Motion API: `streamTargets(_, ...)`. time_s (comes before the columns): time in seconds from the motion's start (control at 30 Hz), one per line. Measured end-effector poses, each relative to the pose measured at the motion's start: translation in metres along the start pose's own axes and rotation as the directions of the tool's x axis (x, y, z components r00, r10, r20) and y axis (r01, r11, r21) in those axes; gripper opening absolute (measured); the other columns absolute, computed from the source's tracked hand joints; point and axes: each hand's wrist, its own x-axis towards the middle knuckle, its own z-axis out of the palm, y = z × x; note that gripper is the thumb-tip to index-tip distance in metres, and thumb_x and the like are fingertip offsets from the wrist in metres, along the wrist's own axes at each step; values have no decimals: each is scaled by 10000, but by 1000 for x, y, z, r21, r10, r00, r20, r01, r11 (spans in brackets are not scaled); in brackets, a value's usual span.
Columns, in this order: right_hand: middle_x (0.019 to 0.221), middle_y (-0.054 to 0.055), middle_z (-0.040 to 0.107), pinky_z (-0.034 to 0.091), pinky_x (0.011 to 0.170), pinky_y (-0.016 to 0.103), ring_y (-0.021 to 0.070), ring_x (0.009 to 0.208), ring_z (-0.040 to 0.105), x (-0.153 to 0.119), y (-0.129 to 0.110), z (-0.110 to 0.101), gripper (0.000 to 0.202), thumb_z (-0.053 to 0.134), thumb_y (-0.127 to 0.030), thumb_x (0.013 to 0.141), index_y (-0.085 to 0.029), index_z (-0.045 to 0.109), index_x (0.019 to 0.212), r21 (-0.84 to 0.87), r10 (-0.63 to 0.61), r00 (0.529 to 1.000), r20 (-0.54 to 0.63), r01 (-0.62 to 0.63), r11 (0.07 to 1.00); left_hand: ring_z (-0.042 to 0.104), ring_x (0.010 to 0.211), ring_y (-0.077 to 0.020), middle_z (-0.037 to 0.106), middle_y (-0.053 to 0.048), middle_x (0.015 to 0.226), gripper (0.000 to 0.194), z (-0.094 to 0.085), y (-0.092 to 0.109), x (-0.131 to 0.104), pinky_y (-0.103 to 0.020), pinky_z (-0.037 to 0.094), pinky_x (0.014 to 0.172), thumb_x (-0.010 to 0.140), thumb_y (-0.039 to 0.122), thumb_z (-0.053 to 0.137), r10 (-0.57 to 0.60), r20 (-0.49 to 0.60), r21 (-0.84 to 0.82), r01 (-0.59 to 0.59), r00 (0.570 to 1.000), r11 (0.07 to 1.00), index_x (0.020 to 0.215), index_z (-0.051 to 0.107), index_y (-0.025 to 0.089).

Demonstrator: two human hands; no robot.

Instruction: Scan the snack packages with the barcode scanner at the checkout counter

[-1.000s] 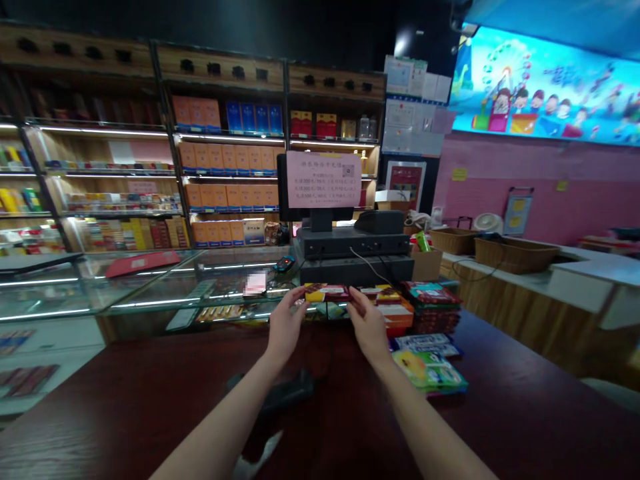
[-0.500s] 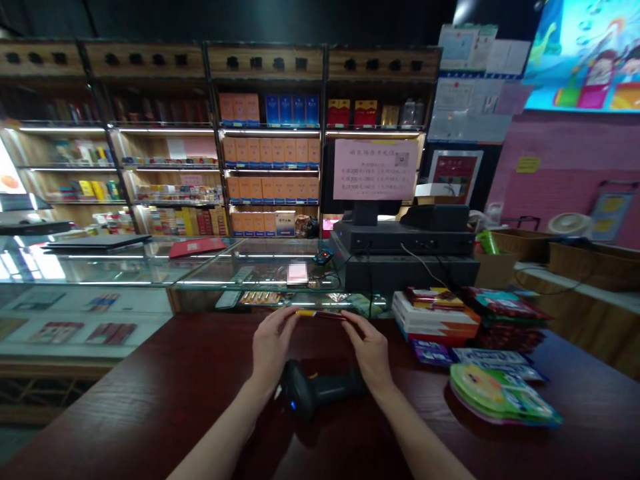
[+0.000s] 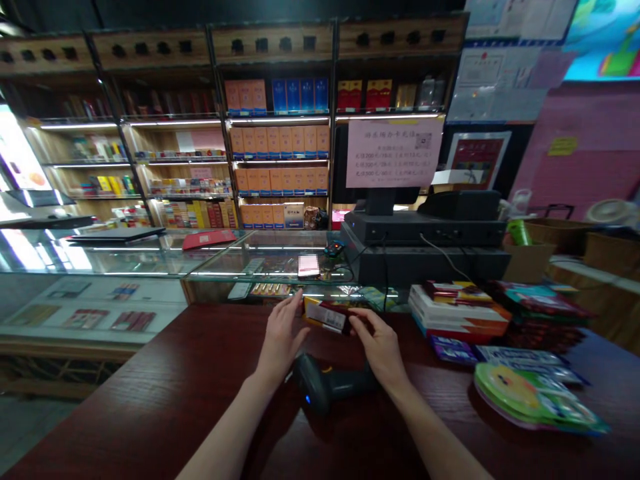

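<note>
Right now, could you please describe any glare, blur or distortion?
Head view: white streaks glare on the glass counter; dark shadow spreads below the scanner; small print on the held packet is too blurred to read; the green packet at right looks stretched.

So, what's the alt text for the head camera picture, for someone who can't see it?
A person's right hand holds a small yellow and dark red packet over a dark red table, the left hand at its other end. A black scanner lies nearer, snack packs to the right. Behind are a pink sign on a monitor and lit shelves.
</note>
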Motion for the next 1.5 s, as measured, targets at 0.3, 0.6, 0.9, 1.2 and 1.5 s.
streamTargets(0.3,781,31,711,512,672,290,190,666,660,-1,-9,1,344,592,-458,865,-181,718,1025,50,58,997,46,-61,997,504,1265,-276,572,-67,1229,866,-5,-2,1,-535,299,1185,820,215,727,98,72,294,-115,993,949,1546,270,330)
streamTargets(0.6,787,36,705,502,686,304,200,691,656,2,-1,0,389,577,-479,876,-182,707,1091,40,55,996,73,-58,998,545,1177,-261,598,-58,1142,682,-13,-1,3,-551,284,1194,820,302,739,118,84,346,-140,990,928,1443,461,302)
streamTargets(0.9,912,48,713,517,775,334,208,822,677,1,11,-2,471,570,-475,870,-194,607,1246,36,67,985,156,-74,997,465,1312,-308,512,-111,1371,683,-26,-11,1,-556,271,1197,792,307,765,81,-13,411,-69,997,909,1420,498,285)
streamTargets(1.2,1454,65,541,336,1125,437,289,1319,491,-22,-4,-27,940,848,-328,637,-328,438,1483,-203,45,692,720,149,968,463,1340,-302,563,-117,1382,679,-30,-28,-2,-561,211,1209,847,325,703,33,-33,448,-14,999,894,1462,425,250)
streamTargets(1.5,1335,54,639,376,1051,411,277,1209,565,-27,-2,-19,720,732,-277,736,-320,525,1425,-254,-8,642,767,315,914,466,1342,-308,573,-126,1376,654,-34,-44,-7,-583,188,1213,834,316,708,-46,-51,475,65,998,878,1429,451,226)
